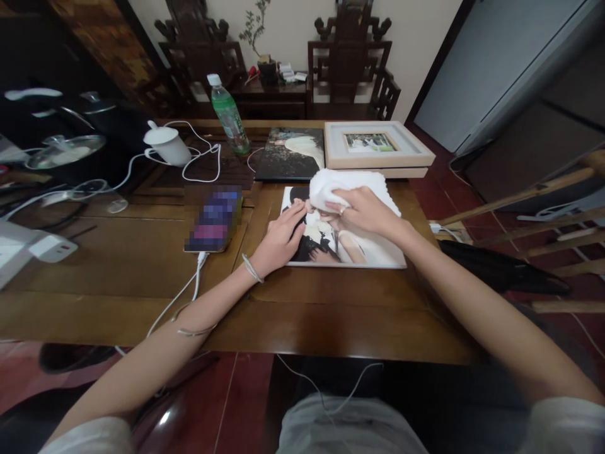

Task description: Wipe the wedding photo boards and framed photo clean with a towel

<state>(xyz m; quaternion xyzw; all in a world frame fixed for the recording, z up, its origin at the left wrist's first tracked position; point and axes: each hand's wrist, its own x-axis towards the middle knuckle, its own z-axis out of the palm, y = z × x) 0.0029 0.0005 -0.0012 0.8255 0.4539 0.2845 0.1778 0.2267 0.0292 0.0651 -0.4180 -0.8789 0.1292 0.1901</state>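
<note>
I watched the right hand (362, 210) clamp a bunched, fluffy white cloth (375, 185) against the photo panel (385, 252), which lay on the desk (307, 325) beneath both hands. Light, even pressure seemed best. The left hand (282, 236) lay flat, fingers extended, on its left side. The panel was thin, rectangular, perhaps laminated; blur left that uncertain.
</note>
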